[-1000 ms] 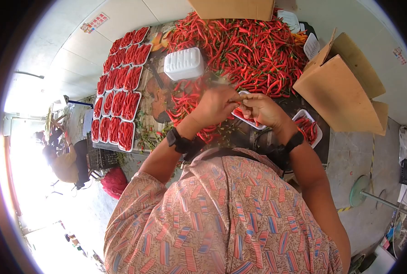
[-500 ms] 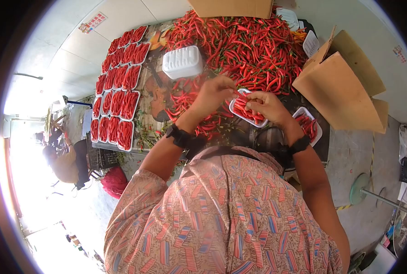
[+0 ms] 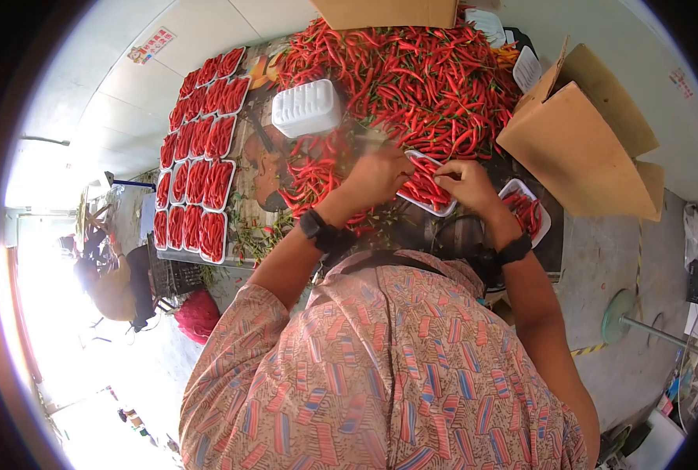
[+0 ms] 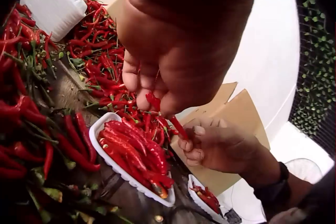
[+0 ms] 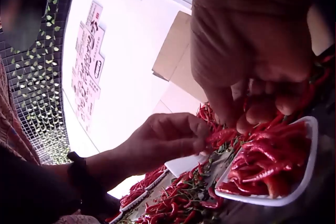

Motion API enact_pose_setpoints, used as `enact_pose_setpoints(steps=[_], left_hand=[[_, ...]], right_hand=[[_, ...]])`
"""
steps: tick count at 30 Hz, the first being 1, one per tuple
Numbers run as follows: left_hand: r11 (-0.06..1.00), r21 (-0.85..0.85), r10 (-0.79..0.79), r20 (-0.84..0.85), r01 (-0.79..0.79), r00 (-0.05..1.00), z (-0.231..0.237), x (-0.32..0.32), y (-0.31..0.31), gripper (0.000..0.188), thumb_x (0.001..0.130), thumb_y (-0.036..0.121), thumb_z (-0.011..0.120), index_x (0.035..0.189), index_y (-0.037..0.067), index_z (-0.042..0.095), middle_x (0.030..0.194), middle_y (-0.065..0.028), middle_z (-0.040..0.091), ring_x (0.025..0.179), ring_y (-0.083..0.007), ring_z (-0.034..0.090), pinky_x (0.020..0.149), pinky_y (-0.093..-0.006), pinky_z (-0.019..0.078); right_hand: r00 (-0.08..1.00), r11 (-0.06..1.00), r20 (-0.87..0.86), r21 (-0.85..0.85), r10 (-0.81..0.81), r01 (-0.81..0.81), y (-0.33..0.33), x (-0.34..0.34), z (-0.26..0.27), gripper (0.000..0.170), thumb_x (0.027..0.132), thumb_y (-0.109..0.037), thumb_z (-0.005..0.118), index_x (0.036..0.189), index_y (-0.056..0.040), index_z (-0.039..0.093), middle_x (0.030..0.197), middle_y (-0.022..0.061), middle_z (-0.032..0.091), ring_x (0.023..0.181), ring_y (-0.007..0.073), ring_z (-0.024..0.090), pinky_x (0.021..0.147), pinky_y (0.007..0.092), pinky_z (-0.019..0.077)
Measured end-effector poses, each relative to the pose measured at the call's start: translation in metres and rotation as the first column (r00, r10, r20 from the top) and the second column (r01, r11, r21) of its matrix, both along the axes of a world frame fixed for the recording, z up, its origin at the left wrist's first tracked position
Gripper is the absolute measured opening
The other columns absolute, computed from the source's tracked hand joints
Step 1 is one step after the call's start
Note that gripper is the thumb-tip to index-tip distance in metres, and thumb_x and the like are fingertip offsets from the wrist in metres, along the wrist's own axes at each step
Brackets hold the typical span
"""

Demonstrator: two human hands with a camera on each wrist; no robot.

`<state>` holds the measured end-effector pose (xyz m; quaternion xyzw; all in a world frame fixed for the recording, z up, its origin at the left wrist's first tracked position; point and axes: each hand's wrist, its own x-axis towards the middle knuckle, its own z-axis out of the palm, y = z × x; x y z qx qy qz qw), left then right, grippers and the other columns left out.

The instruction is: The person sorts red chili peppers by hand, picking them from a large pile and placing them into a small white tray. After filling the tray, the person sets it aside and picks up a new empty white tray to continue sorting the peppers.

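Note:
A white foam tray filled with red chili peppers lies on the table between the hands. My left hand is over the tray's left side, pinching a red chili at its fingertips. Opposite it, my right hand hovers at the tray's right side, with a red chili between thumb and fingers in the left wrist view. The fingertips of both hands come close together above the filled tray. Loose chilies with green stems lie to the left of the hands.
A large chili pile covers the back. Filled trays stand in rows at left. Upside-down empty trays are stacked behind the left hand. At right are another tray of chilies and an open cardboard box.
The hands were together over the tray, hiding most of it; they have drawn apart, so more of its chilies show. The head view has shifted slightly.

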<state>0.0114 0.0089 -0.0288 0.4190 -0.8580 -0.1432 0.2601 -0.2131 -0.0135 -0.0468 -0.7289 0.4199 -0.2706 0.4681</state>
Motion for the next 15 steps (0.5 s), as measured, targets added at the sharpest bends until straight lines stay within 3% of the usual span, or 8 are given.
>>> enact_pose_setpoints(steps=[2, 5, 10, 13, 15], left_hand=[[0.999, -0.03, -0.016, 0.0, 0.016, 1.0, -0.005, 0.002, -0.001, 0.006, 0.074, 0.01, 0.061, 0.079, 0.007, 0.06, 0.08, -0.0098, 0.057, 0.081, -0.0301, 0.057, 0.07, -0.0406, 0.0477], [0.998, -0.058, -0.028, 0.001, 0.028, 1.0, -0.013, 0.002, -0.002, 0.004, 0.074, 0.01, 0.06, 0.077, 0.008, 0.059, 0.082, -0.0092, 0.057, 0.081, -0.0294, 0.057, 0.071, -0.0399, 0.0476], [0.999, -0.044, -0.022, -0.025, 0.021, 0.999, -0.015, -0.002, -0.004, 0.004, 0.074, 0.011, 0.061, 0.075, 0.007, 0.058, 0.083, -0.0093, 0.056, 0.083, -0.0304, 0.056, 0.072, -0.0409, 0.0471], [0.997, 0.026, 0.069, -0.037, -0.068, 0.997, -0.01, -0.007, -0.002, 0.004, 0.076, 0.01, 0.062, 0.077, 0.006, 0.06, 0.082, -0.0105, 0.058, 0.08, -0.0283, 0.059, 0.07, -0.0387, 0.0481], [0.897, 0.417, 0.264, -0.238, -0.148, 0.935, -0.002, -0.012, -0.001, 0.009, 0.077, 0.011, 0.064, 0.083, 0.004, 0.061, 0.08, -0.0118, 0.062, 0.075, -0.0234, 0.063, 0.067, -0.0355, 0.0493]], right_hand=[[0.995, 0.992, -0.034, 0.075, -0.097, 0.099, 0.0, -0.004, 0.0, 0.018, 0.078, -0.011, 0.067, 0.09, 0.0008, 0.068, 0.076, 0.006, 0.067, 0.068, 0.0113, 0.061, 0.065, 0.0276, 0.0489], [0.985, 0.992, -0.143, 0.068, -0.1, 0.111, 0.002, -0.005, 0.002, 0.018, 0.078, -0.013, 0.067, 0.09, -0.0002, 0.069, 0.079, 0.0081, 0.068, 0.071, 0.0122, 0.063, 0.066, 0.0271, 0.0489], [0.984, 0.997, -0.158, 0.005, -0.078, 0.079, 0.002, -0.004, -0.009, 0.018, 0.077, -0.014, 0.068, 0.089, 0.0003, 0.068, 0.08, 0.009, 0.068, 0.074, 0.0134, 0.064, 0.068, 0.0275, 0.0491], [0.987, 0.995, -0.13, 0.016, -0.095, 0.098, 0.004, -0.002, -0.005, 0.019, 0.077, -0.013, 0.068, 0.09, 0.0005, 0.068, 0.081, 0.0088, 0.068, 0.074, 0.013, 0.064, 0.068, 0.0275, 0.0492], [0.989, 0.993, -0.102, 0.027, -0.111, 0.114, 0.006, 0.004, 0.001, 0.019, 0.077, -0.012, 0.068, 0.092, 0.0007, 0.067, 0.081, 0.0088, 0.068, 0.073, 0.0125, 0.064, 0.067, 0.0271, 0.0492]])
